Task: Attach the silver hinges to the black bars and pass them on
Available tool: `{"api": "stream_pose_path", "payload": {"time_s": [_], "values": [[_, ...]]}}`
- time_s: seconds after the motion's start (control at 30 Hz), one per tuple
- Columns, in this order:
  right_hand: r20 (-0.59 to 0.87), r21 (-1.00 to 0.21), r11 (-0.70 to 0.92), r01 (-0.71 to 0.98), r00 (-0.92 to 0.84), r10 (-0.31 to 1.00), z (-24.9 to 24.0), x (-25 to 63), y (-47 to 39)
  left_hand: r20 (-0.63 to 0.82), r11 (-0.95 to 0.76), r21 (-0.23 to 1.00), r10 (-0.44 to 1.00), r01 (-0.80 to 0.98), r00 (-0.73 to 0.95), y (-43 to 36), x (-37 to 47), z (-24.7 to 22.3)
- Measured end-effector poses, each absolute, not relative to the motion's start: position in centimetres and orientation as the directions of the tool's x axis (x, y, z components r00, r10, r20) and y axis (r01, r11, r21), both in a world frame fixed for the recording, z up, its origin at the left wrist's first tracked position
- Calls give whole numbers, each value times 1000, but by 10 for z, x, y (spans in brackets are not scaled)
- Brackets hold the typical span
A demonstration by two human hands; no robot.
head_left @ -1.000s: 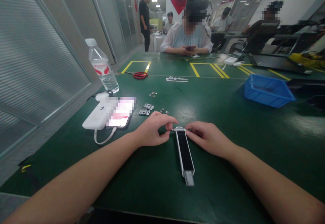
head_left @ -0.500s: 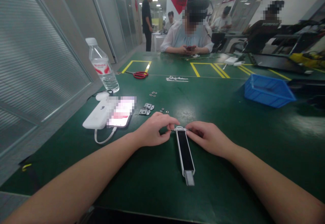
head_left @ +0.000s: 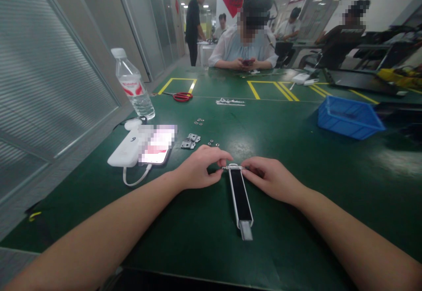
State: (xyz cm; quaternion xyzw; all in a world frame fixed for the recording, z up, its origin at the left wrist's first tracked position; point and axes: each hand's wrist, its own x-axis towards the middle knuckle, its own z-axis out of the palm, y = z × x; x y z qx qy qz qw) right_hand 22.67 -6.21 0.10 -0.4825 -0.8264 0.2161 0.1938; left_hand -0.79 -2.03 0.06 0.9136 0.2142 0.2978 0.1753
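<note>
A long, flat bar with a white frame and a black face lies on the green table, its metal tab pointing toward me. Across its far end runs a thin metal rod that sticks out on both sides. My left hand is closed in a pinch at the rod's left end, the index finger raised over it. At the right end, my right hand pinches the rod beside the frame; its fingertips are partly hidden. Just beyond my left hand are small metal brackets and several small rings.
On the left stand a water bottle and a white power bank, cabled to a phone. Red-handled scissors, small white parts and a blue bin lie farther off. A person sits opposite.
Both my hands stay at the rod, with only a very slight shift of the left fingers. In the background, a standing person has moved a little to the right.
</note>
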Motion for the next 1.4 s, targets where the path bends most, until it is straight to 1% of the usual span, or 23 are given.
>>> {"api": "stream_pose_path", "payload": {"time_s": [0.5, 0.77, 0.9, 1.13, 1.4], "values": [[112, -556, 436, 708, -456, 883, 1, 227, -62, 480, -864, 429, 464, 263, 744, -20, -7, 1], [103, -545, 432, 719, -454, 885, 2, 227, -62, 444, -858, 425, 474, 288, 760, -20, -6, 3], [126, -542, 450, 710, -461, 878, 2, 226, -62, 408, -847, 429, 491, 313, 770, -20, -5, 2], [113, -548, 440, 712, -458, 882, 1, 227, -62, 434, -856, 427, 477, 292, 765, -20, -5, 2], [107, -548, 433, 715, -454, 885, 0, 227, -62, 400, -845, 435, 492, 312, 773, -20, -4, 3]]}}
